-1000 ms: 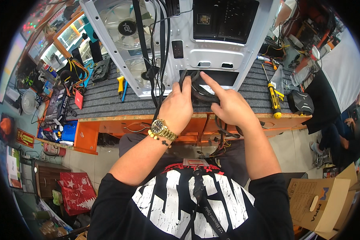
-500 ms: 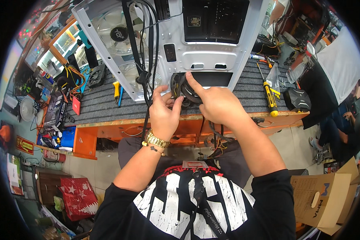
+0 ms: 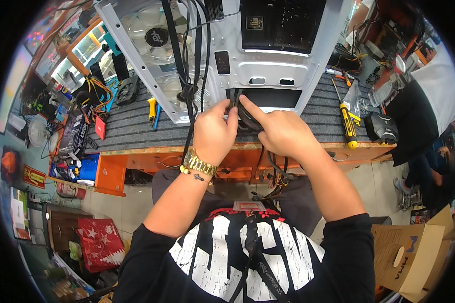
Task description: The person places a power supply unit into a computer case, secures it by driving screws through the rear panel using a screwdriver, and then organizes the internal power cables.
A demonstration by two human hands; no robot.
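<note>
A white computer case (image 3: 268, 68) stands open-sided on the bench in front of me. Black cables (image 3: 245, 117) are bunched at its lower opening, between my two hands. My left hand (image 3: 215, 126) pinches this bunch with thumb and fingers. Curled around its right side, my right hand (image 3: 282, 130) has its index finger stretched along the cables, up to the slot's edge. Longer black cables (image 3: 186, 76) hang down the case front past my left wrist. More cable ends (image 3: 275, 174) dangle over the bench edge below my right hand. The fingertips partly hide the bunch.
On the right of the grey bench mat (image 3: 131, 129) lie a yellow-black screwdriver (image 3: 348, 126) and a black box-shaped device (image 3: 380, 127). A yellow-handled tool (image 3: 152, 110) lies left of the case. An open drawer (image 3: 111, 174) juts out at left. A cardboard box (image 3: 409, 252) stands lower right.
The looped cable bunch has been drawn in tighter, upright against the lower opening. My left fingers have closed in on it. The whole view has shifted slightly.
</note>
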